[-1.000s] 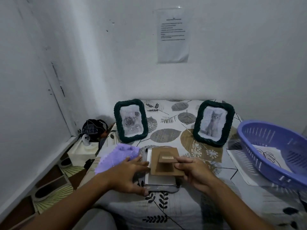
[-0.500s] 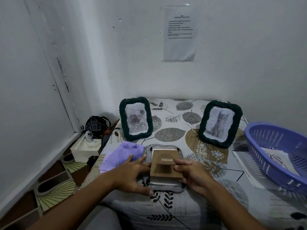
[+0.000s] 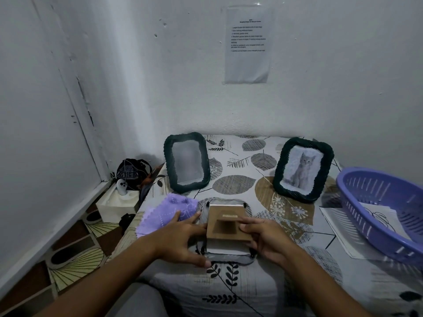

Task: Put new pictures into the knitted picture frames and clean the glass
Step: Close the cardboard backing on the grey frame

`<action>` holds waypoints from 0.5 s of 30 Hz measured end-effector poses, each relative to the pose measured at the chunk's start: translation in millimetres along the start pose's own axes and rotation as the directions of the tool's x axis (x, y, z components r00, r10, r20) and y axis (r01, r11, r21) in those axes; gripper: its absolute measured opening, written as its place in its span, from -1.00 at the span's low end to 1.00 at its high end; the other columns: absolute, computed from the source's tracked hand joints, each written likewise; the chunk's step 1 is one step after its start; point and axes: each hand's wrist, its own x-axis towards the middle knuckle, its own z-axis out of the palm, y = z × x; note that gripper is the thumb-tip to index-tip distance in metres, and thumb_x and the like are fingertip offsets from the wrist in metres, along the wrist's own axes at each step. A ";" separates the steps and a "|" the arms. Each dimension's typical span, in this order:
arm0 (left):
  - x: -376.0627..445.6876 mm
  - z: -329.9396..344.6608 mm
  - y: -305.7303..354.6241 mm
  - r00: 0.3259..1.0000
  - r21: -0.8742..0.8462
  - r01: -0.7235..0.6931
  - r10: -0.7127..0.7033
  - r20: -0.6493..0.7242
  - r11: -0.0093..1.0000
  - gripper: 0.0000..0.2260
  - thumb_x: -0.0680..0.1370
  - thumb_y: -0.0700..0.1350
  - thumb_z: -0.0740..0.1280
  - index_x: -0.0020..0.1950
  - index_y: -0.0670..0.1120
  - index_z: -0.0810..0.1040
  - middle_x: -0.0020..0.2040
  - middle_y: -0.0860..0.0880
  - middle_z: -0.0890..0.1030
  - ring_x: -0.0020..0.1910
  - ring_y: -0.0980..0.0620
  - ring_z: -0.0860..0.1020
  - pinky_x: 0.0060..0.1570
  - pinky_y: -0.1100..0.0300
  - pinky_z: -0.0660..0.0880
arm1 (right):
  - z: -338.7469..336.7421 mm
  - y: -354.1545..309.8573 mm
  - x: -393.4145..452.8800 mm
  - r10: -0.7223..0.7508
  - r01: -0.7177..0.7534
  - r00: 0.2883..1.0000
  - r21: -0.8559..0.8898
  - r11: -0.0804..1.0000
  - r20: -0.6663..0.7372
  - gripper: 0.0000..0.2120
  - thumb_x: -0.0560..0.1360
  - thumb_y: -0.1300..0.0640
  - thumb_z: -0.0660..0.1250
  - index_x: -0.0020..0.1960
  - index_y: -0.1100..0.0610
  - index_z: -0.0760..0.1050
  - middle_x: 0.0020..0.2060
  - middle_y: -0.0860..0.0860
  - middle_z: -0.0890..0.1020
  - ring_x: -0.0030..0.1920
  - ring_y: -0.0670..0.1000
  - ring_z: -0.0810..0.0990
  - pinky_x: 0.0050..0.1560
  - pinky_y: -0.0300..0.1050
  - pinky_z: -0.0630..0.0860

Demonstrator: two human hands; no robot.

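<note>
Holding a brown backing board (image 3: 226,225) over a face-down frame (image 3: 229,253) at the near middle of the leaf-patterned table (image 3: 240,184). Pinching the board's right edge with the right hand (image 3: 266,237), fingers curled onto its top surface beside the raised stand flap. Bracing the left side with the left hand (image 3: 180,239), fingers spread and fairly straight against the board's edge, thumb reaching down to the frame's near corner. Lying just beside the left hand, a purple cloth (image 3: 167,212), its near edge touching the fingers. Standing upright behind, a dark green knitted frame (image 3: 186,162) on the left, its picture blurred past reading, and a second knitted frame (image 3: 303,169) on the right, showing a grey kitten. Sitting at the right edge, a purple basket (image 3: 384,207) holding a printed sheet, with further paper (image 3: 336,227) lying underneath.
</note>
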 end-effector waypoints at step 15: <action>2.0 4.1 -5.5 0.981 -0.016 -0.035 0.032 -0.191 0.999 -0.33 0.36 0.51 0.15 0.31 0.14 0.48 0.29 0.20 0.51 0.41 0.23 0.29 0.48 -0.10 -0.07 | -0.3 -1.9 2.5 0.009 -0.010 1.000 -0.026 1.000 -0.025 -0.73 0.45 0.52 0.25 0.09 0.34 0.56 -0.22 0.22 0.67 -0.40 0.04 0.66 -0.51 -0.21 0.55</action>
